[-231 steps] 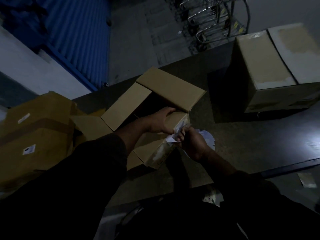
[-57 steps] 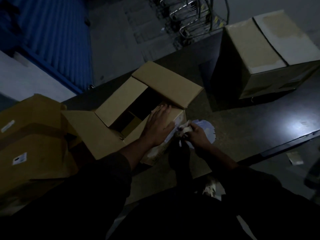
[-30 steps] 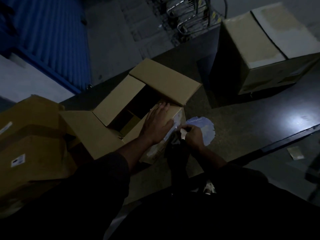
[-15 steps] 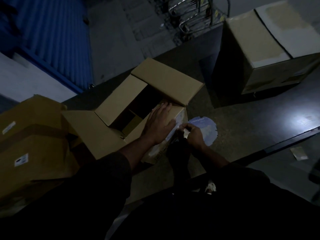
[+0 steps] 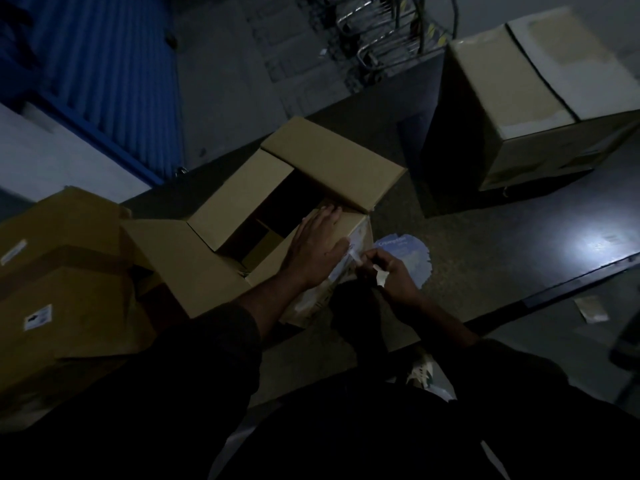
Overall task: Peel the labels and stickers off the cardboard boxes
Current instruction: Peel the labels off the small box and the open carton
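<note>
Label: our right hand (image 5: 393,271) pinches a half-peeled white label (image 5: 353,255) on the open box (image 5: 277,216), mid-table.
Brace: our left hand (image 5: 317,247) presses flat, fingers spread.
Done: a peeled sheet (image 5: 410,252) lies beside the box.
Left: stickered boxes (image 5: 62,289) wait at left.

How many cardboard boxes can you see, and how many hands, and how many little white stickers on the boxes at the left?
Brown cardboard boxes: 4, namely the open box, the closed pale-topped box, and two stacked boxes at the left
Bare hands: 2, left hand and right hand
Small white stickers on the left boxes: 2
Total: 8
</note>
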`<state>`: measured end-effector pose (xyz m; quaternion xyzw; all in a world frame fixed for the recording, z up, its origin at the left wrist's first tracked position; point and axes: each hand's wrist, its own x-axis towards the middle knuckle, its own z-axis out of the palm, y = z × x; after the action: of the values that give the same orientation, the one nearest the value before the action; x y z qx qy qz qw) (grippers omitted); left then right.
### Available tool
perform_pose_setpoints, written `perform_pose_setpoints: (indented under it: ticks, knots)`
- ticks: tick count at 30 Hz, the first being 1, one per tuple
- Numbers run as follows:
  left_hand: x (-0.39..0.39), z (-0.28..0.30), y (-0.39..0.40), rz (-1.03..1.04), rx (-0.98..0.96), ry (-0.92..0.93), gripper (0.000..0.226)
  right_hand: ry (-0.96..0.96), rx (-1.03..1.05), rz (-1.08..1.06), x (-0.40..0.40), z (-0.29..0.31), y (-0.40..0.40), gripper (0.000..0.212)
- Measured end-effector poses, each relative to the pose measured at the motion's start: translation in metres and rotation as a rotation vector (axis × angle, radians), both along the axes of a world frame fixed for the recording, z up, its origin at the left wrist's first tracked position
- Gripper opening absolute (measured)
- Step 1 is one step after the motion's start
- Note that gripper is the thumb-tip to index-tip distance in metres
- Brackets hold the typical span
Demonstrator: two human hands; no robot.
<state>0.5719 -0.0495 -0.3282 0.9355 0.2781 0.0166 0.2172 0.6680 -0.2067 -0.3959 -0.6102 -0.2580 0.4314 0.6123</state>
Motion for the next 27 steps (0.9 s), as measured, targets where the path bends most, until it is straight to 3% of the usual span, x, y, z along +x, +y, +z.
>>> perform_pose_setpoints:
  ticks: [9,14,19,24,27]
  knots:
    - [-0.002,0.001,0.0,0.012,-0.015,-0.011,0.063,0.099,-0.012,0.036,0.008,-0.001,-0.011,0.017]
    - [-0.002,0.0,-0.001,0.004,-0.009,-0.011,0.063,0.213,-0.079,-0.073,0.001,0.013,0.005,0.05]
    - [-0.003,-0.004,0.002,-0.007,-0.002,-0.032,0.073,0.177,-0.085,-0.211,-0.004,0.02,0.021,0.032]
    - [-0.003,-0.002,0.001,0.007,-0.021,-0.016,0.065,0.204,-0.086,-0.192,-0.005,0.023,0.022,0.013]
    - [-0.002,-0.003,0.001,0.011,-0.026,-0.015,0.063,0.214,-0.063,-0.144,-0.003,0.027,0.019,0.015]
